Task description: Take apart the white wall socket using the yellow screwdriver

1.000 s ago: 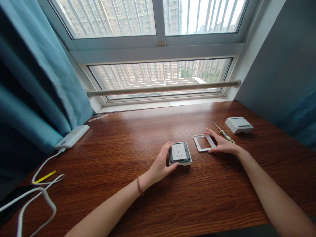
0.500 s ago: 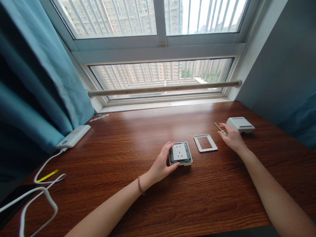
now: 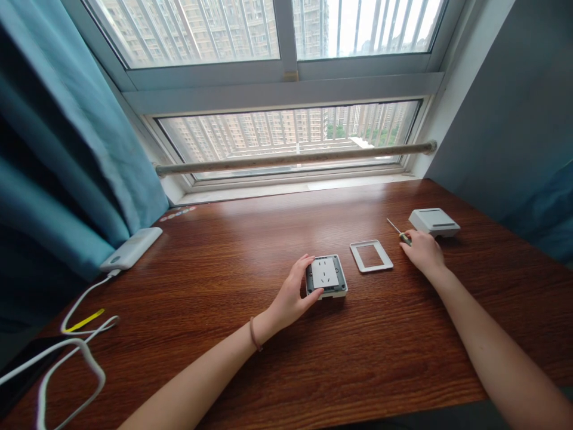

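My left hand (image 3: 293,291) grips the left side of a wall socket (image 3: 325,273), fingers at its far edge and thumb at the near one. The socket lies face up on the desk, its grey mounting frame and screw holes exposed. To the right of it lies a white cover frame (image 3: 385,263) with a square opening. Farther right, my right hand (image 3: 423,251) is closed on a screwdriver (image 3: 405,239), low over the desk. Its thin shaft points away to the upper left, and the fingers partly hide the handle.
A white box-like unit (image 3: 434,221) sits just beyond my right hand. At the left, a white power strip or adapter (image 3: 131,249) with a cable (image 3: 85,292) lies by the blue curtain (image 3: 89,131). A yellow strip (image 3: 85,321) is near the cable. The window rail (image 3: 295,159) runs behind the desk.
My right hand has turned and its fingers have closed more around the screwdriver's handle. The left hand and the socket keep their places; the whole view has shifted slightly.
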Tool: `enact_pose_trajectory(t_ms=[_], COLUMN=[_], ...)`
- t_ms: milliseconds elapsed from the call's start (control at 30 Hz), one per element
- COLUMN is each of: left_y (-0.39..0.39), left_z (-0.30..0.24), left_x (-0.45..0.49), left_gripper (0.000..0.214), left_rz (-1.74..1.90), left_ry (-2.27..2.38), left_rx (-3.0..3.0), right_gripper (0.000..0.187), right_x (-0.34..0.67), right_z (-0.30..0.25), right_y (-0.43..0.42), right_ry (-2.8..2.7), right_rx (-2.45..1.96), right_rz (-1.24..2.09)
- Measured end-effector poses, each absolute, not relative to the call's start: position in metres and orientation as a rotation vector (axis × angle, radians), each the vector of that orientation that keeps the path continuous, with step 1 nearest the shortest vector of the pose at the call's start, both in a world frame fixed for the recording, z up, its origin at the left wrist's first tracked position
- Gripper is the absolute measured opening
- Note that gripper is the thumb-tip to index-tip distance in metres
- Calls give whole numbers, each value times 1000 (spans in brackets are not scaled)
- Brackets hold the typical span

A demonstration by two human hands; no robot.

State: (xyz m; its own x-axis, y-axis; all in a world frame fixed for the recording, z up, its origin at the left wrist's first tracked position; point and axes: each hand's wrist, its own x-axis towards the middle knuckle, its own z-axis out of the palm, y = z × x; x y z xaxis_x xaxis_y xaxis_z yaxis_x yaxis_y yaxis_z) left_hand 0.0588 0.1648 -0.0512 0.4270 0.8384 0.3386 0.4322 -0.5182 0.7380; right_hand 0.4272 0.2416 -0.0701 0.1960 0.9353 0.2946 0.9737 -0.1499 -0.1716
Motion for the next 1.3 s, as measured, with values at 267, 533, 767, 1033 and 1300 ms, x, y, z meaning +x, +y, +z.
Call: enact_pose_trajectory(t_ms=[267,533,767,1033,1300], left_y=[164,165,173,179,181], left_z=[-49,-49,-47,-65,-66], left_x=[59,58,48,47,48], left_gripper=[57,59,87,95,99], left_rz=[935,938,795,862,927], left_ry=[1080,1074,920,876,847], left_rx=[2143,2155,2057,1885,1853], right_gripper=[38,37,40,20,27], right_x=[426,406,386,350,272], right_z=[-67,-62,-40,-10,37], right_y=[239,243,228,215,202], right_ry=[-1715,-1313,-1205,-1049,-1375], right_rx=[-2069,-1338,-919,-888,-961], right_rz=[-90,495,965,886,928])
